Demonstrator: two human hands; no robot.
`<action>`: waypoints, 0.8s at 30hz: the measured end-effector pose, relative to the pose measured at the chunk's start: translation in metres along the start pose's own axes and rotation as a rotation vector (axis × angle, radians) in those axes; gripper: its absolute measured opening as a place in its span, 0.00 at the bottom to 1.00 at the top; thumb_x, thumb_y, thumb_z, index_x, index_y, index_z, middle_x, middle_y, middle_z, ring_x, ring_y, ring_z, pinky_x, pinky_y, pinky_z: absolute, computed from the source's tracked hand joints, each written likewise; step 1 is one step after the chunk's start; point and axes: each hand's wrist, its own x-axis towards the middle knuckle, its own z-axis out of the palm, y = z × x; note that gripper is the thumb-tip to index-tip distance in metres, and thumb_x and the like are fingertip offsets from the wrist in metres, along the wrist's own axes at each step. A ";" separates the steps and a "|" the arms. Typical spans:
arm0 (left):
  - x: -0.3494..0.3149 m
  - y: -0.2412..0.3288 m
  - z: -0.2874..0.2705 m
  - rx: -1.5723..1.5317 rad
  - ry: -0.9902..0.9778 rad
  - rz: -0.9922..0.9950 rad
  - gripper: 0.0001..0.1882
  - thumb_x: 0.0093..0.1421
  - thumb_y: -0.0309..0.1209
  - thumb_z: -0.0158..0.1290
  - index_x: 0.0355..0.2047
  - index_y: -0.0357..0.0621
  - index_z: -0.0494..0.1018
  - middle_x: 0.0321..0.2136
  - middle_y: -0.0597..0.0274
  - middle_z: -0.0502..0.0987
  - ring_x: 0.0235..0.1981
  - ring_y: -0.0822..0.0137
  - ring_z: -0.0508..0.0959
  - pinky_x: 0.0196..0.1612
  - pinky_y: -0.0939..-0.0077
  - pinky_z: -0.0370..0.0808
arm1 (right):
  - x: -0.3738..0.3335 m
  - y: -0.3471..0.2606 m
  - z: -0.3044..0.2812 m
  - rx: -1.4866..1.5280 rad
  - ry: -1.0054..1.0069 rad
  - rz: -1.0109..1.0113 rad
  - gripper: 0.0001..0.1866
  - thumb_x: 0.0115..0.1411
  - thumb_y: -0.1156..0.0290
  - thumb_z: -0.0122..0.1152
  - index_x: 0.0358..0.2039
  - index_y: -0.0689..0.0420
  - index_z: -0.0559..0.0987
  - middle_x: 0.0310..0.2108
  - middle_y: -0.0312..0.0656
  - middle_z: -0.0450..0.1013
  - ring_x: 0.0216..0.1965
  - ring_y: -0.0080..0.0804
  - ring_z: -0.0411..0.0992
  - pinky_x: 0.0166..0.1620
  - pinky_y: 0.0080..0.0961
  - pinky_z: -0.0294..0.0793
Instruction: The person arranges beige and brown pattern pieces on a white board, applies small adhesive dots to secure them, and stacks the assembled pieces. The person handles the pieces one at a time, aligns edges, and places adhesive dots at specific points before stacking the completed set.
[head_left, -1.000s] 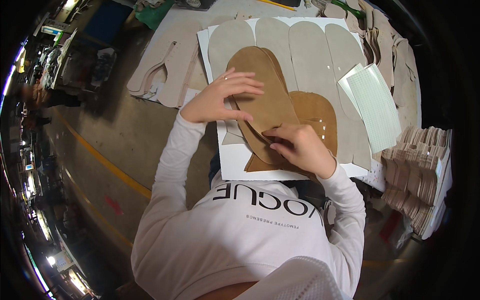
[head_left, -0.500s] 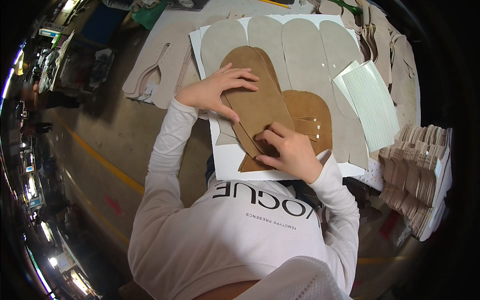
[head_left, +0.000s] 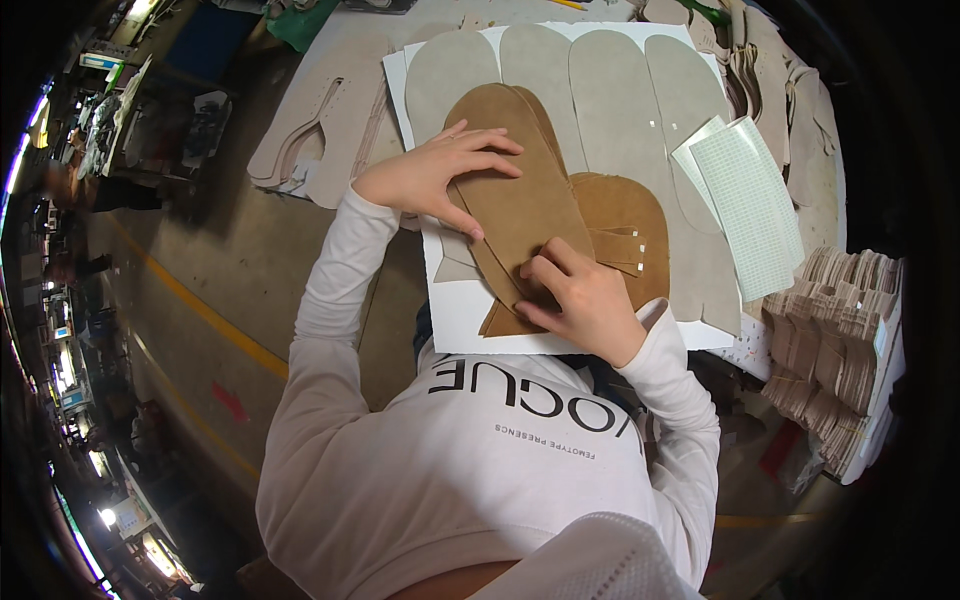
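A stack of brown suede-like leather pieces [head_left: 525, 170], long with rounded ends, lies slanted in front of me. My left hand [head_left: 435, 178] rests on the stack's left side, fingers spread and the thumb along its edge. Bent fingers of my right hand [head_left: 590, 305] grip the lower end of the top piece; its fingertips are partly hidden. Under the stack, to the right, are more brown pieces [head_left: 630, 205] with small white tags. Large grey pieces [head_left: 625, 120] with rounded tops lie beneath, on a white board [head_left: 455, 315].
Pale green gridded sheets [head_left: 750, 200] lie on the right. Beige cut pieces [head_left: 325, 130] are at the left of the table, with more bundles [head_left: 800, 120] at the far right. A tall stack of beige pieces [head_left: 830, 340] stands beside the table's right corner.
The top brown piece has shifted slightly down and right over the one beneath, so less of that lower edge shows. My right hand moved slightly with it; my left hand stays spread.
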 end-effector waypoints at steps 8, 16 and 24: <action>-0.001 -0.002 0.004 0.008 0.020 -0.013 0.41 0.41 0.43 0.70 0.58 0.57 0.69 0.64 0.65 0.61 0.69 0.55 0.54 0.69 0.36 0.39 | 0.001 0.010 -0.007 0.124 -0.075 0.024 0.13 0.50 0.66 0.70 0.35 0.53 0.79 0.36 0.36 0.72 0.30 0.36 0.77 0.32 0.30 0.76; -0.001 -0.004 0.004 -0.003 0.023 -0.002 0.41 0.42 0.42 0.70 0.58 0.56 0.69 0.64 0.65 0.61 0.69 0.55 0.53 0.69 0.36 0.38 | 0.000 0.003 -0.003 0.045 -0.050 0.043 0.13 0.49 0.69 0.71 0.36 0.54 0.79 0.36 0.36 0.72 0.31 0.36 0.77 0.32 0.30 0.76; -0.002 -0.001 0.004 -0.019 0.031 -0.012 0.42 0.41 0.42 0.70 0.59 0.56 0.69 0.65 0.65 0.61 0.70 0.55 0.53 0.69 0.36 0.38 | -0.001 0.004 -0.005 0.040 -0.053 0.017 0.09 0.51 0.74 0.66 0.35 0.54 0.79 0.34 0.37 0.72 0.31 0.36 0.77 0.32 0.28 0.76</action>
